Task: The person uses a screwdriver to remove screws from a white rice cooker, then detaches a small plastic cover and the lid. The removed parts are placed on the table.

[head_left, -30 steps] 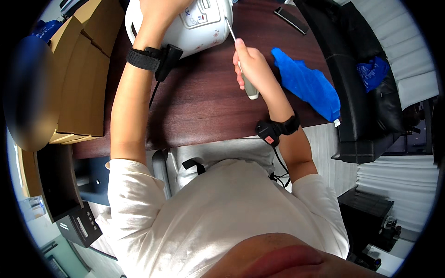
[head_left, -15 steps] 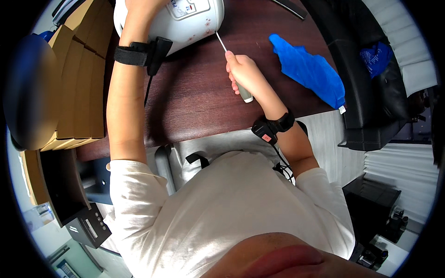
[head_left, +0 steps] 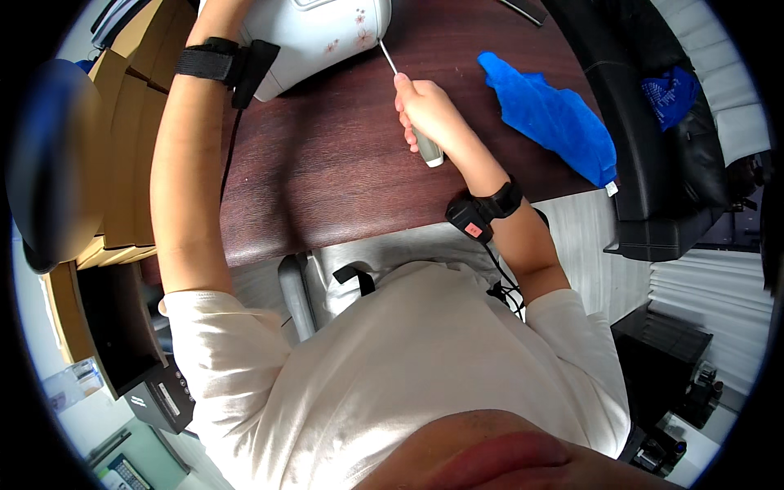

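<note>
A white rounded appliance with pink flower prints (head_left: 327, 41), which looks like a rice cooker, lies on the table at the top edge, partly cut off. My right hand (head_left: 425, 106) is closed around the grey-green handle of a screwdriver (head_left: 429, 151). Its thin metal shaft points up and left, and the tip meets the appliance's near right corner. My left forearm (head_left: 188, 163) reaches up beside the appliance's left end. The left hand itself lies past the top edge, so its fingers are hidden.
A blue cloth (head_left: 555, 122) lies on the dark wooden table (head_left: 327, 180) to the right. Brown cardboard boxes (head_left: 135, 155) are stacked at the left. A black sofa (head_left: 645, 163) stands beyond the table's right side. A dark flat object (head_left: 523, 11) sits at the far edge of view.
The appliance and table sit slightly higher in view. My left arm has shifted left and up, taking its hand out of the picture. My right hand keeps the screwdriver at the same corner.
</note>
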Demonstrator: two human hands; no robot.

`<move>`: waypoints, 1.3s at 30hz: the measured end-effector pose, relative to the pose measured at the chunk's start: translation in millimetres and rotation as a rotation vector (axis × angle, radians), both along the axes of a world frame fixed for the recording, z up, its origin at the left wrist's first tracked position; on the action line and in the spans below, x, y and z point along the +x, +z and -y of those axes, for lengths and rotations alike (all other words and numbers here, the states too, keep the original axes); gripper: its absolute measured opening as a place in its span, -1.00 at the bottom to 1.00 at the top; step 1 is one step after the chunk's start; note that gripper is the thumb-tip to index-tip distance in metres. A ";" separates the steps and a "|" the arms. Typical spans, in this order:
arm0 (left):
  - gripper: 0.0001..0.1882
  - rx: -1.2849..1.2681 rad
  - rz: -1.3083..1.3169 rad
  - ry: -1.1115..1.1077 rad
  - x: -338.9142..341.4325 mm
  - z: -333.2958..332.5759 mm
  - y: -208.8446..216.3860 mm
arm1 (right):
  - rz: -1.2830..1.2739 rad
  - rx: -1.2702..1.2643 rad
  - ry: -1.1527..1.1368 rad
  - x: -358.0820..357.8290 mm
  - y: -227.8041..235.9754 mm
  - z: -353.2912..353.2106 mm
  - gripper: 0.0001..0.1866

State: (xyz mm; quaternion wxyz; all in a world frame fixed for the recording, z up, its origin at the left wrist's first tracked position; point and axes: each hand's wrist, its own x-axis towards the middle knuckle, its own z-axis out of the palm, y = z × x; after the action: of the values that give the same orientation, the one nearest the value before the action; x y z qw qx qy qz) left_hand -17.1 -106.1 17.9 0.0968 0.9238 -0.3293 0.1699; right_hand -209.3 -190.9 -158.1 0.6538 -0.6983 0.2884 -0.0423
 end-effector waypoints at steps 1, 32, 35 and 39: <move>-0.30 -0.038 0.047 -0.022 4.6 -2.1 -1.9 | 0.010 -0.005 0.012 1.2 1.3 0.6 -0.48; -0.13 -0.138 0.267 -0.309 79.0 -35.1 -57.3 | 0.097 0.011 0.031 34.9 33.4 13.6 -0.72; -0.06 -0.130 0.398 -0.326 72.9 -33.1 -53.3 | 0.154 0.116 -0.001 46.5 39.7 12.8 -0.75; -0.04 -0.110 0.354 -0.307 72.0 -32.2 -47.6 | 0.208 0.045 -0.036 55.4 31.9 16.7 -0.76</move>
State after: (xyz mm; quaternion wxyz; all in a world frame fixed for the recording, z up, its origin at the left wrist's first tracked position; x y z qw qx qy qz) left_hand 54.9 -73.9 -29.7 0.1124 0.8119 -0.4680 0.3303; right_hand -153.9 -207.6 -126.2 0.6947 -0.6701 0.2325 -0.1200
